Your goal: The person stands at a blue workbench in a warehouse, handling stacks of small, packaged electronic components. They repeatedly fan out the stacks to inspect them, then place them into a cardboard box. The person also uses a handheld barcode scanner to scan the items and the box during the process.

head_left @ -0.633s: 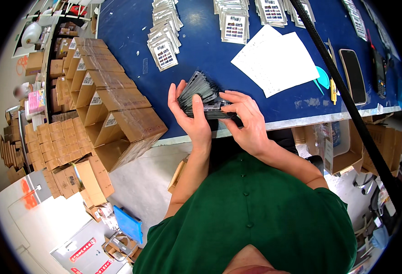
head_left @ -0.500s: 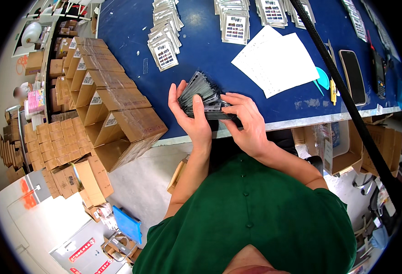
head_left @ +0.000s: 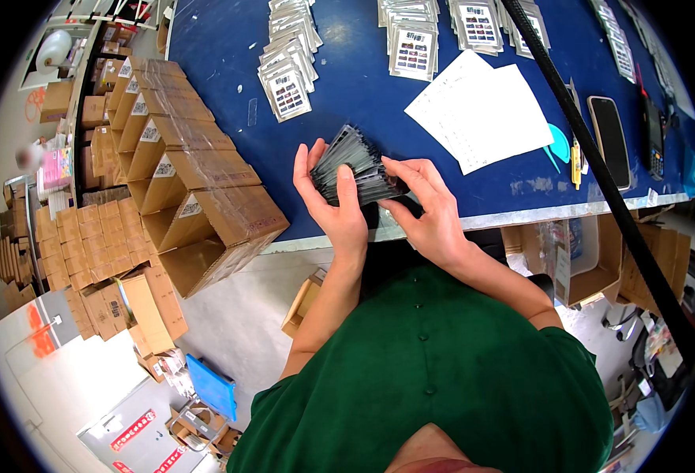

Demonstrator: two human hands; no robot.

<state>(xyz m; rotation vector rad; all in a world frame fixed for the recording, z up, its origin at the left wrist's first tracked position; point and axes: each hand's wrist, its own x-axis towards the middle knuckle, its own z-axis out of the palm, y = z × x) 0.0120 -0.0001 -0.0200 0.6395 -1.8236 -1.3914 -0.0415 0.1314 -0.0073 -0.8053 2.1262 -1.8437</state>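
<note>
A fanned stack of thin dark flat packets (head_left: 355, 162) with clear, shiny edges is held just above the table's near edge. My left hand (head_left: 333, 197) is closed round its left side, the thumb pressed across the top. On the right side, the fingertips and thumb of my right hand (head_left: 424, 203) pinch the stack's edge. What is printed on the packets is too small to make out. Beyond my hands lie overlapping rows of silvery flat packets with white labels, one row (head_left: 288, 93) at the left and another (head_left: 413, 51) in the middle.
Open cardboard boxes (head_left: 233, 217) stand in a row along the table's left edge. Right of my hands are white paper sheets (head_left: 489, 118), a turquoise tool (head_left: 557, 143), a yellow cutter (head_left: 575, 164) and a phone (head_left: 609, 140). A black strap (head_left: 592, 150) crosses the view.
The packets in my hands have spread and tilted, so more of their faces shows. My right fingers have drawn closer together at the stack's edge. The view has shifted slightly.
</note>
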